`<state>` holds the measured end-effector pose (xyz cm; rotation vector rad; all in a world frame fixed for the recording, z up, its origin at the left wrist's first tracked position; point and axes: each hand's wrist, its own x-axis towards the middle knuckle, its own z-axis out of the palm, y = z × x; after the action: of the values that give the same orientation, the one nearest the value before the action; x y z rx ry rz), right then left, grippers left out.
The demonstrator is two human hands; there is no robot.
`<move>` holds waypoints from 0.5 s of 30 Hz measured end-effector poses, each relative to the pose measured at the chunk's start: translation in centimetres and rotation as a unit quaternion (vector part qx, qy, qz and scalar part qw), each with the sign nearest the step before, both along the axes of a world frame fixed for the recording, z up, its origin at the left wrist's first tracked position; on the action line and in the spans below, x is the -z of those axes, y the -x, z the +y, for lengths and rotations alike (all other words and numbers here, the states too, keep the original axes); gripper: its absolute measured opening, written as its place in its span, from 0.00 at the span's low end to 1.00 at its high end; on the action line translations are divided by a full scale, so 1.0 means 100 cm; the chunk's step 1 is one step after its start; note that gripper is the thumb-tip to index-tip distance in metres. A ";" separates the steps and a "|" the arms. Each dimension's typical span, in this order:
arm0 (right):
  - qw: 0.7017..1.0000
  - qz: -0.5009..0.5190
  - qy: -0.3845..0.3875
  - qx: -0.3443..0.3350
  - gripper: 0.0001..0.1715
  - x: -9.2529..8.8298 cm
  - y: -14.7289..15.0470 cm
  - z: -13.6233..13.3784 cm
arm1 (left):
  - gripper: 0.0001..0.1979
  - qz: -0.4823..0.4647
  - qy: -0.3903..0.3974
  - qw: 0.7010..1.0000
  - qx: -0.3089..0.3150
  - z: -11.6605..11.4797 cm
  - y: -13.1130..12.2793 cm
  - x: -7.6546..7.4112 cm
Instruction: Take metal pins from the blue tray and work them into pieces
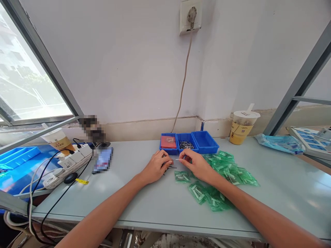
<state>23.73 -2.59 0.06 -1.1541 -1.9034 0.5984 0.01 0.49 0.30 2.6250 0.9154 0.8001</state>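
Note:
My left hand (pixel 156 167) rests on the grey table (pixel 144 199) with its fingers curled over a few small metal pins (pixel 170 167). My right hand (pixel 196 164) pinches one thin pin (pixel 177 159) between thumb and forefinger, its tip pointing toward the left hand. Both hands sit just in front of three joined blue bins (pixel 188 142): the left one holds a red pad (pixel 168 141), the middle one a heap of metal pins (pixel 186 145), and nothing shows in the right one. Several small green bags (pixel 222 175) lie under and beside my right forearm.
A lidded drink cup (pixel 241 126) stands at the back right, next to a blue plastic packet (pixel 280 143). At the left are a white power strip (pixel 68 165) with cables, a phone (pixel 102 160), another cup (pixel 57 140) and a blue tray (pixel 18 162). A cord runs up to a wall socket (pixel 190 15).

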 end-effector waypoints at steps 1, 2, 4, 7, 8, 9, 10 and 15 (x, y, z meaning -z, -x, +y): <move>1.000 0.002 0.000 0.000 0.06 0.000 0.000 0.000 | 0.16 -0.001 0.000 1.000 0.000 0.000 0.000 0.000; 1.000 0.003 0.000 -0.001 0.06 -0.001 0.000 0.000 | 0.16 -0.001 0.001 1.000 0.001 0.000 0.000 0.000; 1.000 0.006 0.001 -0.001 0.06 -0.001 0.001 -0.001 | 0.17 -0.001 0.002 1.000 0.004 -0.001 0.000 -0.001; 1.000 0.011 -0.001 -0.004 0.07 -0.002 0.002 -0.004 | 0.18 -0.001 0.001 1.000 0.012 -0.002 0.000 -0.003; 1.000 0.011 -0.002 -0.005 0.07 -0.003 0.002 -0.004 | 0.18 -0.001 0.001 1.000 0.013 -0.003 0.000 -0.003; 1.000 0.010 -0.002 -0.007 0.08 -0.003 0.002 -0.005 | 0.19 -0.002 0.000 1.000 0.014 -0.003 0.000 -0.003; 1.000 0.008 -0.002 -0.008 0.08 -0.004 0.002 -0.005 | 0.19 -0.001 -0.001 1.000 0.014 -0.003 0.000 -0.003; 1.000 -0.003 -0.007 -0.007 0.09 -0.007 0.002 -0.007 | 0.18 -0.002 -0.001 1.000 0.013 -0.004 0.000 -0.005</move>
<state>23.52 -3.32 0.78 -1.1359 -1.9188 0.5895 -0.04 0.10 0.82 2.6295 0.8793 0.8002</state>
